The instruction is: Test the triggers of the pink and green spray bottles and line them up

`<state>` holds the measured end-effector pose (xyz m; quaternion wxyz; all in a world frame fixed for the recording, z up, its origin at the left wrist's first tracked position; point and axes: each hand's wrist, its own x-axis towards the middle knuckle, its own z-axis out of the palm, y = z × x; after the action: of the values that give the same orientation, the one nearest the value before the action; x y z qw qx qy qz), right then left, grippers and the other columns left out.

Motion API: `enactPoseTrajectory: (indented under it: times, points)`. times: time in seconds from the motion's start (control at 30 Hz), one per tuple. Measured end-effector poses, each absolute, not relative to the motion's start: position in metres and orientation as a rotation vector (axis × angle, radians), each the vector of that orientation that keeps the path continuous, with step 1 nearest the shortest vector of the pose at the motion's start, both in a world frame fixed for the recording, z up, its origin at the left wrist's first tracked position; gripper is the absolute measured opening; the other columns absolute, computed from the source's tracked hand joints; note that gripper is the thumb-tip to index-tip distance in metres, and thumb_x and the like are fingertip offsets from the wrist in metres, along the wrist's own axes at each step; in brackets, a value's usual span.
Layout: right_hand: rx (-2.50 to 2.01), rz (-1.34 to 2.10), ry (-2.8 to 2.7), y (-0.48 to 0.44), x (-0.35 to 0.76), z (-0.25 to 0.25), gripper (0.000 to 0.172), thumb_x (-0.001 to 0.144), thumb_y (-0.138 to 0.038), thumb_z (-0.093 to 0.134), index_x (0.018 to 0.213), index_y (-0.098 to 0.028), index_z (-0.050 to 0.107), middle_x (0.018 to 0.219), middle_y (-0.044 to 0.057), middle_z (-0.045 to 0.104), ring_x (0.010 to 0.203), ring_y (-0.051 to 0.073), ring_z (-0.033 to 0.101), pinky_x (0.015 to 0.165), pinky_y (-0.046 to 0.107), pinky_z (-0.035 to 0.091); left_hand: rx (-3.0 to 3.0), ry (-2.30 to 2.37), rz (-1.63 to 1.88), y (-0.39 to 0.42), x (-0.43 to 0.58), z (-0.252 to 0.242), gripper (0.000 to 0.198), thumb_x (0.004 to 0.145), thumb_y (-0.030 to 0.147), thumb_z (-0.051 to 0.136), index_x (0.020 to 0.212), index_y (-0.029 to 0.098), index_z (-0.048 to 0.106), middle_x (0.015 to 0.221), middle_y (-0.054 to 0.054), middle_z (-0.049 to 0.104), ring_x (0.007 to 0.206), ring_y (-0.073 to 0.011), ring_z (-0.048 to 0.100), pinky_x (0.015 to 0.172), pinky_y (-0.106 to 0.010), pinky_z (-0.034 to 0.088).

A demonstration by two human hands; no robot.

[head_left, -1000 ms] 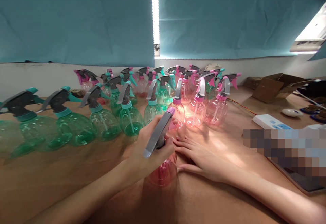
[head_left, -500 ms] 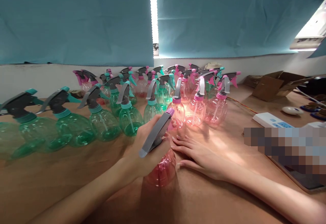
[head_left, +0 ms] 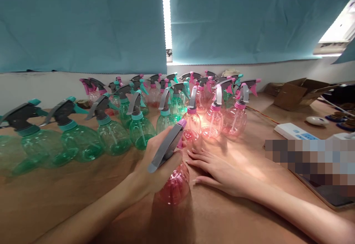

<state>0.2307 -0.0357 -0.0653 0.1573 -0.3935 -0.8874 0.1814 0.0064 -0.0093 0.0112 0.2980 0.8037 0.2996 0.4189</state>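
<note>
My left hand [head_left: 156, 164] is wrapped round the neck and head of a pink spray bottle [head_left: 174, 186] that stands on the brown table [head_left: 83, 188]. Its grey trigger [head_left: 164, 148] points toward me, above my knuckles. My right hand [head_left: 215, 166] lies flat on the table just right of the bottle, fingers stretched out and holding nothing. Right behind both hands stand rows of green spray bottles [head_left: 112, 135] and pink spray bottles [head_left: 234, 116].
More bottles fill the back of the table below a blue curtain [head_left: 83, 22]. At the right lie a white power strip [head_left: 294, 130], a cardboard box [head_left: 301, 93], a white mouse [head_left: 316, 120] and a blurred-out patch.
The bottle's head and trigger have swung a little to the left in my left hand. My right hand stays flat in the same spot.
</note>
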Motion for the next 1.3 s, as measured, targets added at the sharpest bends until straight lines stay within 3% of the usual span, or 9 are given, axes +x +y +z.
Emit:
enactPoseTrajectory:
  times: [0.2,0.43,0.97,1.3]
  points:
    - [-1.165,0.534,-2.543,-0.0367,0.2301,-0.0652,0.061,0.097,-0.058,0.043,0.148,-0.024,0.043,0.154,0.011,0.041,0.144,0.030,0.030,0.118,0.054,0.023,2.060,0.845,1.046,-0.0055,0.0073,0.0074,0.007,0.079,0.019,0.053,0.078,0.022,0.047,0.070,0.004,0.046,0.056,-0.0112,0.042,0.055,-0.027,0.037]
    - [-1.168,0.490,-2.552,-0.0379,0.2298,-0.0619,0.061,0.097,-0.058,0.042,0.145,-0.021,0.047,0.151,0.012,0.046,0.142,0.031,0.034,0.117,0.053,0.025,1.975,0.820,1.071,-0.0083,0.0096,0.0070,0.013,0.079,0.017,0.054,0.090,0.023,0.048,0.071,0.005,0.043,0.057,-0.0109,0.037,0.054,-0.026,0.035]
    - [-1.147,0.453,-2.533,-0.0391,0.2306,-0.0591,0.056,0.098,-0.055,0.044,0.143,-0.022,0.050,0.148,0.012,0.049,0.139,0.031,0.038,0.116,0.053,0.027,1.964,0.814,1.085,-0.0047,0.0108,0.0044,0.015,0.077,0.012,0.053,0.085,0.023,0.046,0.071,0.005,0.040,0.057,-0.0107,0.037,0.054,-0.026,0.033]
    - [-1.167,0.453,-2.541,-0.0405,0.2303,-0.0577,0.056,0.098,-0.055,0.043,0.143,-0.022,0.049,0.149,0.012,0.048,0.140,0.031,0.036,0.116,0.054,0.026,1.978,0.865,1.077,-0.0046,0.0094,0.0018,0.012,0.080,0.016,0.053,0.088,0.023,0.049,0.074,0.003,0.050,0.059,-0.0120,0.044,0.056,-0.027,0.037]
